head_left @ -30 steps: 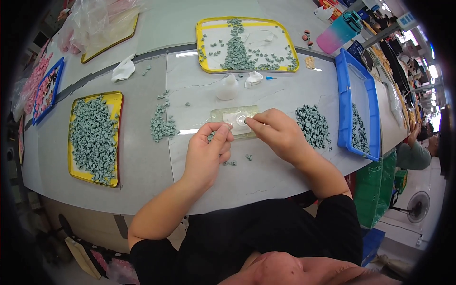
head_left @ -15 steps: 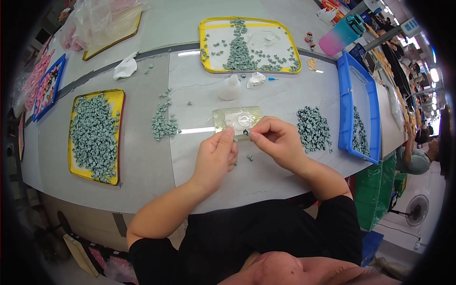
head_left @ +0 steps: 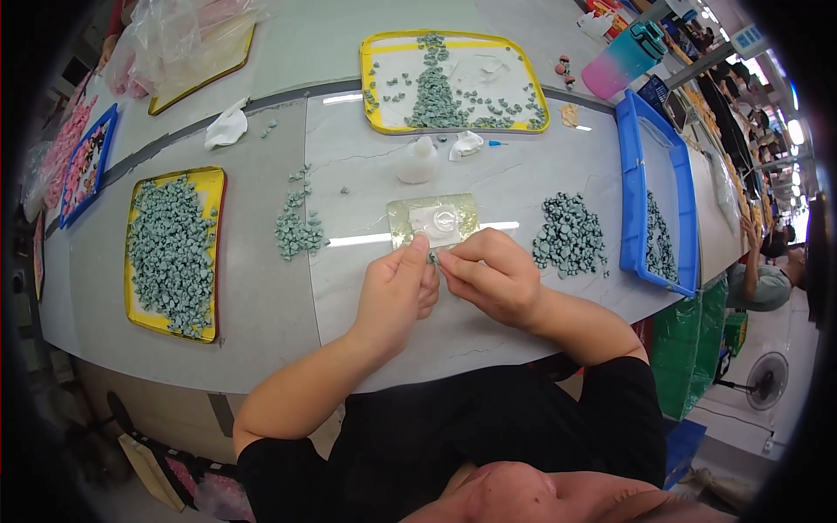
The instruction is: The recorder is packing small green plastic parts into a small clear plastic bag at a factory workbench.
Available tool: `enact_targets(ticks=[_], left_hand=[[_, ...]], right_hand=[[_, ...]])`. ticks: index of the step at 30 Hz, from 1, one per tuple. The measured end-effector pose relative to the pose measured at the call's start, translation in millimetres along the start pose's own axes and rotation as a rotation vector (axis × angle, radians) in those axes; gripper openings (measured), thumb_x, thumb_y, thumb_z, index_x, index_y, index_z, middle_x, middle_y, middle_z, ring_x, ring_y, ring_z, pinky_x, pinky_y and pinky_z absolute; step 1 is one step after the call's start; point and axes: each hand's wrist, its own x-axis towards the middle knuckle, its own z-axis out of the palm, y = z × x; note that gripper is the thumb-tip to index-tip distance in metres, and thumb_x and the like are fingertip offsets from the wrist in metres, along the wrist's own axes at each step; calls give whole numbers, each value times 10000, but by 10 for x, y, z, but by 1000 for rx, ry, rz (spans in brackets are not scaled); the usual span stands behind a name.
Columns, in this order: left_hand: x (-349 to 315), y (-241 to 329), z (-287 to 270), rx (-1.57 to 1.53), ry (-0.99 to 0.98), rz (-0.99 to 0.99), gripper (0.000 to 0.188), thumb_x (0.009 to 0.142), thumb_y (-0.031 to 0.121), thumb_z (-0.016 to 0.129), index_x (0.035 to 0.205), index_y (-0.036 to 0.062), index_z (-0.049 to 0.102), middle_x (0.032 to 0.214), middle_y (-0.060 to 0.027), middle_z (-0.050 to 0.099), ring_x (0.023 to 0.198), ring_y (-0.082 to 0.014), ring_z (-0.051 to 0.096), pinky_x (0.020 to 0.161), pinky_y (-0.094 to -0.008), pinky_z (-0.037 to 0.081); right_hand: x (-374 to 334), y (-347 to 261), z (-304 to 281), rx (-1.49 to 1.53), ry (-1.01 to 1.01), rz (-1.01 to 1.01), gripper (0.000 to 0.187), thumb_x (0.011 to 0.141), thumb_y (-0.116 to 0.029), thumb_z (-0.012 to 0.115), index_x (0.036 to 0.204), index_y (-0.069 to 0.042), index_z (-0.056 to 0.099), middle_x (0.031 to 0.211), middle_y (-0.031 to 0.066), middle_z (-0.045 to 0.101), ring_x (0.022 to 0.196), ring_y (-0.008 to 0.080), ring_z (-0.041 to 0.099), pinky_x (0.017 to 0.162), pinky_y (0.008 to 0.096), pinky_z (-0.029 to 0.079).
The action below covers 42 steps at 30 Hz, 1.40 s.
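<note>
A person in a black top works at a pale grey tabletop, the left hand and right hand drawn close together, fingertips almost touching, pinching a tiny grey-green piece between them. The piece sits at the very tips of both hands, just short of a small gold-edged plate with a clear round dish on it, directly beyond the knuckles. To the right of the right hand lies a loose heap of the same grey-green pieces, and beyond that a blue tray holding more; to the left of the left hand is a smaller scatter, and farther left a yellow tray packed full. A second yellow tray and a small white bottle lie well beyond the hands. The grip looks delicate: with so little of the piece held, a slight twist or loosening of either hand could likely let it drop among the loose bits on the tabletop, where it would be hard to tell from the rest. A sweep of the right wrist might also nudge the nearby heap, and a forward push of the fingers could shift the gold-edged plate or tip the clear dish. Whether the piece is one part or two being joined cannot be told at this size.
</note>
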Motion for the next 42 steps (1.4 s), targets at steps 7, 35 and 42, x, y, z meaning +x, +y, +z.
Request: enact_targets(ticks=[7, 35, 42], left_hand=[[-49, -70, 14, 71, 22, 149, 393, 942, 348, 431, 660, 74, 429, 558, 35, 382, 469, -42, 308, 417, -205, 237], [-33, -102, -9, 670, 220, 593, 375, 929, 252, 478, 655, -4, 459, 548, -32, 414, 519, -96, 352, 478, -259, 325], [-8, -40, -53, 728, 211, 412, 399, 910, 273, 506, 638, -15, 456, 529, -70, 413, 492, -121, 342, 471, -283, 322]], right_hand=[[19, -60, -13, -53, -7, -67, 285, 600, 48, 701, 873, 48, 618, 830, 113, 601, 650, 226, 557, 537, 293, 456], [19, -80, -7, 107, -18, 130, 289, 649, 92, 667, 920, -1, 626, 852, 101, 605, 678, 224, 586, 588, 286, 480], [74, 347, -615, -129, -315, 409, 242, 741, 31, 572, 965, -41, 629, 887, 118, 618, 812, 281, 596, 712, 337, 481]])
